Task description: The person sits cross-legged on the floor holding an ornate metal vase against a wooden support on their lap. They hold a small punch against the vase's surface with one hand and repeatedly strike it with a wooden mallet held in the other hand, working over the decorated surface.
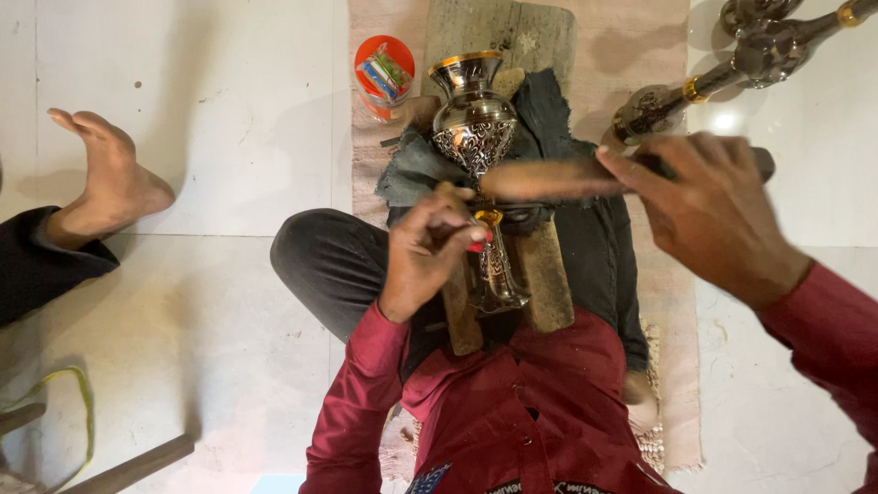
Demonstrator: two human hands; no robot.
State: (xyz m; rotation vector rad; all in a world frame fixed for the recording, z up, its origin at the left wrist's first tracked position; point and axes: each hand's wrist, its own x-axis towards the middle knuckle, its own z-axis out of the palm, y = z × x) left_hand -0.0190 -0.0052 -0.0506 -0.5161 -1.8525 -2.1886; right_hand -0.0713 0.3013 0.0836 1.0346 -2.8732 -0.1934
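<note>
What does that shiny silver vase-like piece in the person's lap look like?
The shiny silver metal vase has a flared, gold-edged mouth, a rounded belly engraved with lacy patterns, and a narrow stem with a gold ring. It lies on dark cloth over wooden blocks. The left hand steadies its stem; the right hand holds a blurred wooden tool across it.

We're seeing a glossy engraved metal vase (476,128) gleaming just past our left hand (425,252), resting on rough wood (547,274) and matt dark cloth (549,119); a smooth wooden stick (549,180) is blurring in our right hand (713,215).
</note>
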